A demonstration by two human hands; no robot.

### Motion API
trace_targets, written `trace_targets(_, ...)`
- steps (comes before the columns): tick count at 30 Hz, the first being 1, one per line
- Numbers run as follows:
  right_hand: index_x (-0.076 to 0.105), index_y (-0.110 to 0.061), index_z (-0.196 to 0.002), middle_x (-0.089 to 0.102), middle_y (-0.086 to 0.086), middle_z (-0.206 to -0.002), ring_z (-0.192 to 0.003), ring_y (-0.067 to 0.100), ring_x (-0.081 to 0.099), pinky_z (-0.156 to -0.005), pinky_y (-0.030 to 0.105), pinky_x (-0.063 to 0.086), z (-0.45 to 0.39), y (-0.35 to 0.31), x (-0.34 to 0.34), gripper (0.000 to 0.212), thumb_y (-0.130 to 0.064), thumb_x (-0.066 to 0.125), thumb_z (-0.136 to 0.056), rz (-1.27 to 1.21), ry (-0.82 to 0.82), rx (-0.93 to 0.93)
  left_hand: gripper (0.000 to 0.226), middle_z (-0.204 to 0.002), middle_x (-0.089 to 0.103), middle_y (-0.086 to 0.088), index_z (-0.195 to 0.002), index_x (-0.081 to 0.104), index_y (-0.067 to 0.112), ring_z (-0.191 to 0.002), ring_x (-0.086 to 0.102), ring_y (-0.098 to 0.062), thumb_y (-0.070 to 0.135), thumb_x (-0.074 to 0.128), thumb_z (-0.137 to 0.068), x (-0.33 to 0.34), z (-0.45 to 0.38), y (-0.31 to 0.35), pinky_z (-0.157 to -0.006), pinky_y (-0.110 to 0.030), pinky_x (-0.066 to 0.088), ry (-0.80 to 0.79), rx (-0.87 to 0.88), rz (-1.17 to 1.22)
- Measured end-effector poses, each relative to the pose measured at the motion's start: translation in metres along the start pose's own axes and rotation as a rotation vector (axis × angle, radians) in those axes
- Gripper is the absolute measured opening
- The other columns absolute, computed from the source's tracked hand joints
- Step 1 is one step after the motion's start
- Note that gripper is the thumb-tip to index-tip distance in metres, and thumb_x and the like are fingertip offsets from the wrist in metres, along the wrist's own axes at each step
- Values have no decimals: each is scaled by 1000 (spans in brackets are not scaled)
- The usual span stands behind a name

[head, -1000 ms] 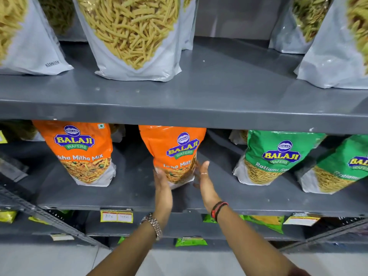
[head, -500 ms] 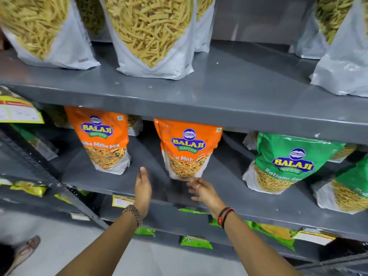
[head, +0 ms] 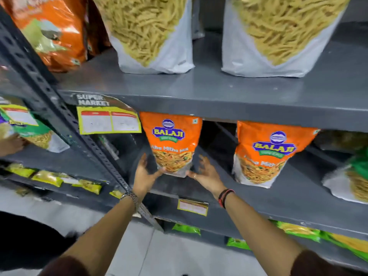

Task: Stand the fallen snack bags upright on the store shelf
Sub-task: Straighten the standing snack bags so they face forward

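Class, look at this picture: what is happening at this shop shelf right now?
A person is tidying snack bags on a grey shelf. The left hand and right hand are open, one on each side of the bottom of an orange snack bag, steadying it. That bag stands upright. A second orange bag stands to its right, untouched. Bigger bags of yellow sticks sit on the shelf above.

Bare grey shelf [head: 215,162] is lying open between the two orange bags [head: 173,144] [head: 264,154] — room for a hand. The slotted upright post [head: 65,124] and a hanging price tag [head: 108,121] are crowding the left side, the upper shelf's edge [head: 239,108] closing in overhead.
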State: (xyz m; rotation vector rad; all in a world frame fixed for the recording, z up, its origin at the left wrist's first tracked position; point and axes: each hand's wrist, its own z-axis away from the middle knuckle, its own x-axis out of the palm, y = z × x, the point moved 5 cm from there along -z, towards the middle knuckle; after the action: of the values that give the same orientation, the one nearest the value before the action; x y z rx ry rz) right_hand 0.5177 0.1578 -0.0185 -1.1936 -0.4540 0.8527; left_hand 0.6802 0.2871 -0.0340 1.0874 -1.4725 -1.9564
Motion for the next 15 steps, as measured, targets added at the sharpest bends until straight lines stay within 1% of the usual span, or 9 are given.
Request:
trace_targets(2,29,-10,-140,46,16,-139,-129,30,45,-94,32,42,-13,-3,13,65,-9,62,-84,25,74,1,137,-149,31,-1,-147,16,13,-137,29,-15,67,77,-37,-6,-25,-8,-113,-38,30,-122,-12,-36)
trace_targets(4,41,-10,-130,56,15,-128,-119,29,53,-87,28,45,-25,-3,18,56,-13,67,-81,67,149,-22,136,-143,41,1,-145,21,14,-131,41,-11,72,75,-35,-2,-44,-20,-106,-29,41,-239,6,-71)
trace_targets(6,43,-9,-128,57,14,-128,-119,28,54,-93,32,46,-35,2,29,55,-10,68,-79,33,190,-37,123,-126,52,8,-136,31,15,-111,55,4,68,78,-36,0,-55,-19,-85,-9,48,-352,46,-26)
trace_targets(7,43,-9,-127,56,14,-129,-120,29,53,-97,39,47,-38,6,34,55,-9,69,-78,19,214,-32,116,-119,54,12,-132,34,16,-104,57,9,63,81,-37,0,-56,-16,-77,-4,47,-371,63,-14)
trace_targets(8,43,-10,-127,57,13,-128,-119,29,53,-99,45,47,-41,9,37,55,-10,69,-78,10,237,-37,108,-116,54,14,-131,35,16,-105,57,6,52,84,-42,1,-56,-12,-73,-1,46,-361,77,-27)
trace_targets(9,44,-11,-126,57,13,-128,-118,29,54,-99,48,46,-43,11,40,54,-10,69,-78,19,259,-37,97,-118,54,11,-133,34,14,-109,55,-3,36,85,-53,2,-56,-9,-73,-1,44,-369,82,-18)
trace_targets(11,44,-9,-126,58,13,-128,-117,28,54,-100,45,46,-46,12,42,53,-10,68,-79,20,271,-29,84,-133,50,-4,-140,28,9,-116,46,-15,7,75,-71,3,-60,-13,-85,-14,42,-336,45,-45)
trace_targets(12,43,-9,-126,57,13,-128,-118,28,54,-100,44,46,-50,13,43,54,-10,68,-79,18,281,-27,83,-139,47,-9,-142,26,9,-119,45,-17,3,72,-73,2,-65,-16,-90,-22,40,-322,35,-66)
trace_targets(15,43,-10,-128,57,12,-129,-120,27,53,-101,42,45,-58,11,44,57,-12,70,-78,16,315,-34,85,-143,45,-11,-141,27,14,-128,47,-29,8,75,-72,0,-79,-22,-100,-38,40,-316,50,-98)
